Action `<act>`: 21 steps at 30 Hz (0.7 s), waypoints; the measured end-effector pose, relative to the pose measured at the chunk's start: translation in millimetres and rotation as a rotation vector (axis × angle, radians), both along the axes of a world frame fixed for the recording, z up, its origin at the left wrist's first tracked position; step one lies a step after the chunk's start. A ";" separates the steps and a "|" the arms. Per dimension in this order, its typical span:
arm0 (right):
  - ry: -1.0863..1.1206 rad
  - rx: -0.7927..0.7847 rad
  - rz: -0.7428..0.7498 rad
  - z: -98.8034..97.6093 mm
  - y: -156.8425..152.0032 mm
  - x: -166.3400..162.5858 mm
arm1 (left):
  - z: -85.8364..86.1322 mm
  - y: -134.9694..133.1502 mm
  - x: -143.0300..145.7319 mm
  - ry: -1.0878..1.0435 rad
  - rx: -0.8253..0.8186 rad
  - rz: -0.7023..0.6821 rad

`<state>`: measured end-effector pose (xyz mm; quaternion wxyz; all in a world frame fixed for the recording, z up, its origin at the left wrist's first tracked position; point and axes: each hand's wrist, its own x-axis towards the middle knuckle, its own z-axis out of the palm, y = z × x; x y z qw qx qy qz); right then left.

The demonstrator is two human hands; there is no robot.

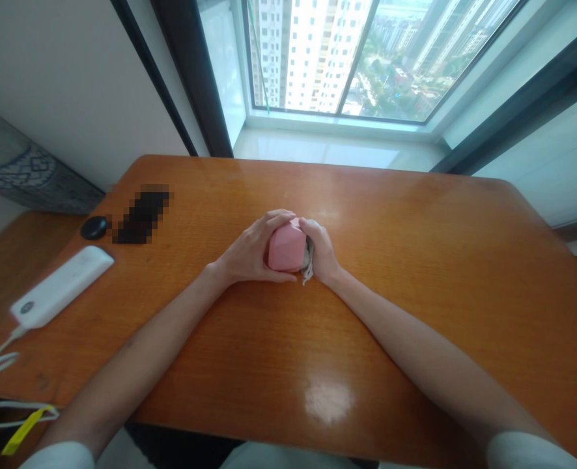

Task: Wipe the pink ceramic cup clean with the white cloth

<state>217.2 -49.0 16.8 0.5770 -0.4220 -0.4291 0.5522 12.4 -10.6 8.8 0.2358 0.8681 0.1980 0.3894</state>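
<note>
A pink faceted object [286, 247] is held just above or on the middle of the wooden table; its exact kind does not show. My left hand [254, 251] wraps its left side, with fingers over the top and the thumb along the near lower edge. Against its right side, my right hand [323, 251] is closed on a crumpled greyish cloth [308, 259], whose stringy end hangs out below the fingers. The right thumb rests near the pink object's upper right edge. Most of the cloth is hidden inside the right hand.
On the left of the table [415, 312] lie a white power strip [64, 286] with a cable, a round black object [94, 227] and a pixelated dark item [142, 213]. A yellow tag [25, 431] hangs on the cable. A window stands beyond the far edge.
</note>
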 end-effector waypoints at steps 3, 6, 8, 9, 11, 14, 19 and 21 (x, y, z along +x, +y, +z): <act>-0.009 -0.006 -0.020 -2.3 -2.1 0.0 | 6.4 -10.5 8.4 -0.022 -0.109 0.127; -0.037 -0.005 -0.003 -0.2 -8.1 -0.6 | 11.0 -22.6 17.5 -0.065 -0.311 0.219; -0.049 -0.015 0.016 3.3 -11.3 -1.3 | 11.6 -26.4 20.1 -0.075 -0.422 0.233; -0.049 -0.020 0.022 5.1 -12.1 -1.5 | 11.0 -26.2 19.8 -0.083 -0.441 0.226; -0.041 -0.024 0.025 7.5 -11.2 -1.6 | 7.9 -21.3 16.2 -0.107 -0.385 0.173; -0.030 -0.019 0.015 7.0 -5.8 -0.5 | 1.7 -8.2 6.4 -0.071 -0.168 0.019; -0.010 -0.018 0.014 -1.2 0.3 1.7 | 0.4 -3.8 1.8 -0.008 -0.023 0.019; -0.025 -0.046 0.038 -3.9 -0.1 2.3 | 2.4 -10.3 6.3 -0.034 -0.101 0.089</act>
